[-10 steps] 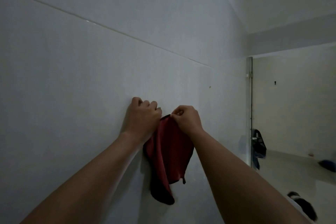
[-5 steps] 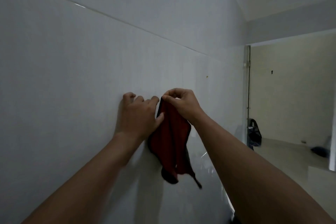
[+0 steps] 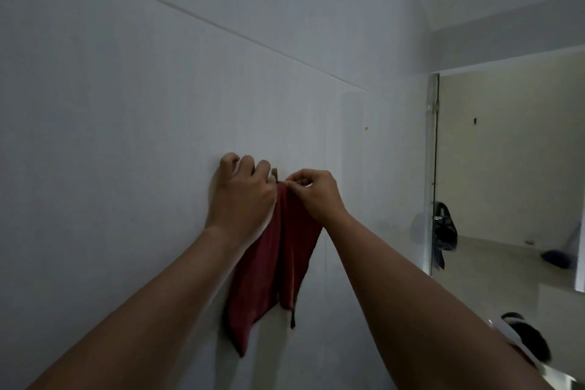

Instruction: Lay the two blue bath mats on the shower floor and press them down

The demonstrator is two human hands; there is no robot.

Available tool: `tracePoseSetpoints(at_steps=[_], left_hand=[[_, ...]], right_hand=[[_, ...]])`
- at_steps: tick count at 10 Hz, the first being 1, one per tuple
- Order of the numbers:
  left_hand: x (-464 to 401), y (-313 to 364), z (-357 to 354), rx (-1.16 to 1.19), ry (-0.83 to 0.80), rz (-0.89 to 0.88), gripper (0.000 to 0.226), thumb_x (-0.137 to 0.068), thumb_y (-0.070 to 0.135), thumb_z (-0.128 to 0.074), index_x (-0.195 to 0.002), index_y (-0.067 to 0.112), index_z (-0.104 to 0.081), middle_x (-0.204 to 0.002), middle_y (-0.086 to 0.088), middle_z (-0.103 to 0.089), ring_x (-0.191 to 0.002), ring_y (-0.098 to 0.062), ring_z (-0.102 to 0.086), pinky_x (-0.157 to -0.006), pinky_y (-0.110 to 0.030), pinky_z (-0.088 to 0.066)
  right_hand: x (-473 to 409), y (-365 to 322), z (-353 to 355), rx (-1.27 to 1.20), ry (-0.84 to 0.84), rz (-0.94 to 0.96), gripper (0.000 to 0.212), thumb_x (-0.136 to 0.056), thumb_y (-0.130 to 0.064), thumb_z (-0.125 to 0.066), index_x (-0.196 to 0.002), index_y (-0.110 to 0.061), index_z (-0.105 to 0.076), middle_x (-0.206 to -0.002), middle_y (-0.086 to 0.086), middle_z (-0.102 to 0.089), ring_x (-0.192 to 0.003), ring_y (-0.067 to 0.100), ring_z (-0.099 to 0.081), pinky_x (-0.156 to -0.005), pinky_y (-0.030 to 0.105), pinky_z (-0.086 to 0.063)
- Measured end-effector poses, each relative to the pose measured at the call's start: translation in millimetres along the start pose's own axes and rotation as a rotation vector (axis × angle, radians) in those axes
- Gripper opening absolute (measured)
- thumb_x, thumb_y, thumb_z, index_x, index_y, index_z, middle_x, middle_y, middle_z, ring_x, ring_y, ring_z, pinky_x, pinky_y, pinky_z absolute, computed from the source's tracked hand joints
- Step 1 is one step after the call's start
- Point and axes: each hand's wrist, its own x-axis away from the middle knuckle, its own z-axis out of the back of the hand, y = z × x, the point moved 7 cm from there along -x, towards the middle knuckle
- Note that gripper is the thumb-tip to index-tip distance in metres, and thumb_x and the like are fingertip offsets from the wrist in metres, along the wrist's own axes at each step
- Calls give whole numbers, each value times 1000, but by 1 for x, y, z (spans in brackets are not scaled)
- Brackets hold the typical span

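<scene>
Red cloth (image 3: 278,263): hangs against the white wall (image 3: 126,136).
Right hand (image 3: 316,196): fingers pinching the cloth's top edge.
Left hand (image 3: 240,196): fingers curled against the wall, touching the cloth.

Your left hand (image 3: 243,196) pressed to the white wall (image 3: 126,136), your right hand (image 3: 316,193) pinching the top of a red cloth (image 3: 278,263) beside a small hook (image 3: 274,173), cloth hanging down the wall.
</scene>
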Motion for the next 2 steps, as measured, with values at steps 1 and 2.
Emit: tracePoseSetpoints(at_steps=[1,2], left_hand=[[30,17,4,119,-88,11,27,-94,36,-53,-91,21,-75,-101,-3,-69,-102,-32,-58,-110,-56,-30],[102,47,16,477,-28,15,18,-90,39,-62,-95,25,-73,-108,0,-67,-104,-30,-60,-94,-47,-40]], right_hand=[[35,25,-16,91,-142,-55,14,-92,-23,-69,-99,-20,-80,-88,-6,-76,-79,10,-72,-82,38,-62],[111,73,-16,196,-34,-3,29,-92,-22,-63,-119,-24,-74,-113,0,-72,-102,14,-67,-95,40,-55]])
